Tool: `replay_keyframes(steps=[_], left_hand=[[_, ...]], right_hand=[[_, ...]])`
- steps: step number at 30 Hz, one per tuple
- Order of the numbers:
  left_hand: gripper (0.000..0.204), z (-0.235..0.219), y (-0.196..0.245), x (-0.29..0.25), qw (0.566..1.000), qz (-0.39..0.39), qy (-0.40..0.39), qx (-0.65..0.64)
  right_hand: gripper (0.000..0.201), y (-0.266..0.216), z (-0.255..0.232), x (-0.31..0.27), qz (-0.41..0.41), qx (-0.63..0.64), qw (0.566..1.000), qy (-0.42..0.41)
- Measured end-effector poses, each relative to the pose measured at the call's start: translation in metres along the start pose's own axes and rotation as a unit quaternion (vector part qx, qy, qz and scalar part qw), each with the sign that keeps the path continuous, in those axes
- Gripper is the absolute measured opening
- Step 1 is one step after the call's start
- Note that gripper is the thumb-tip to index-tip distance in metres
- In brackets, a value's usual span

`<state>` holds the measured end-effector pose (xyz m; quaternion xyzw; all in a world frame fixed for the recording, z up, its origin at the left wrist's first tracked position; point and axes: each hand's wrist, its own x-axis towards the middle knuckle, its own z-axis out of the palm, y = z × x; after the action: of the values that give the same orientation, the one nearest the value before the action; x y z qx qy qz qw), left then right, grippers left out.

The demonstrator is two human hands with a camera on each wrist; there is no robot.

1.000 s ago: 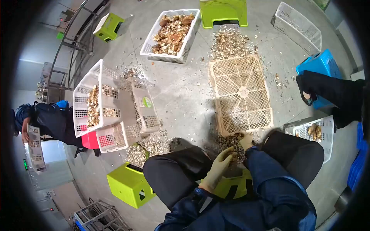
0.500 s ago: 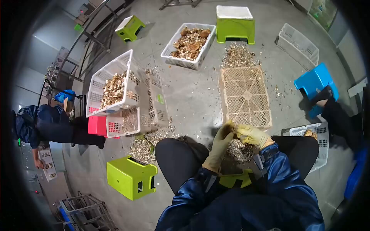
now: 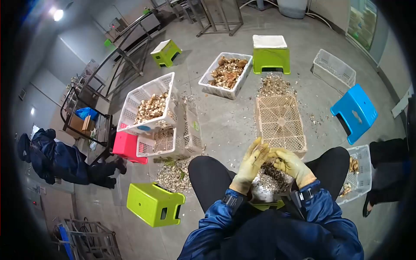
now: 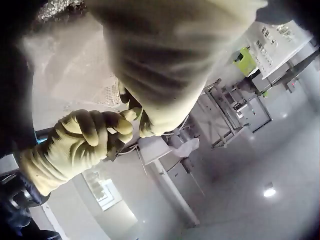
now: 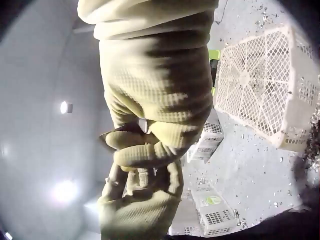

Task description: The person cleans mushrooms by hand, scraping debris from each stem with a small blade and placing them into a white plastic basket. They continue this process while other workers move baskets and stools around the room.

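Above the scraps (image 3: 274, 174), gloved hands (image 3: 293, 165) (image 3: 248, 169) meet, right curled round something shiny (image 5: 143, 125), left's hold unclear

A flat, dark, pointed thing (image 5: 129, 127), mostly hidden in the gloved right hand (image 5: 157, 90) that grips it, juts past the curled fingers (image 5: 135, 156) near the left hand (image 5: 140, 212), a small shiny patch (image 5: 143, 125) showing beside it.
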<state>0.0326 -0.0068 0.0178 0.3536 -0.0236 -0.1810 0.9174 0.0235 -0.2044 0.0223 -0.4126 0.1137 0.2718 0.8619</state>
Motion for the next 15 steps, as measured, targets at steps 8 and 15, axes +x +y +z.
replay_keyframes(steps=[8, 15], left_hand=[[0.046, -0.004, -0.003, -0.018, 0.984, -0.100, 0.015, -0.148], [0.038, -0.019, -0.019, -0.021, 0.980, -0.120, 0.036, -0.154]], right_hand=[[0.038, 0.011, 0.008, -0.042, -0.078, 0.033, 0.996, 0.032], [0.022, 0.017, 0.013, -0.039, -0.098, -0.032, 0.993, 0.055]])
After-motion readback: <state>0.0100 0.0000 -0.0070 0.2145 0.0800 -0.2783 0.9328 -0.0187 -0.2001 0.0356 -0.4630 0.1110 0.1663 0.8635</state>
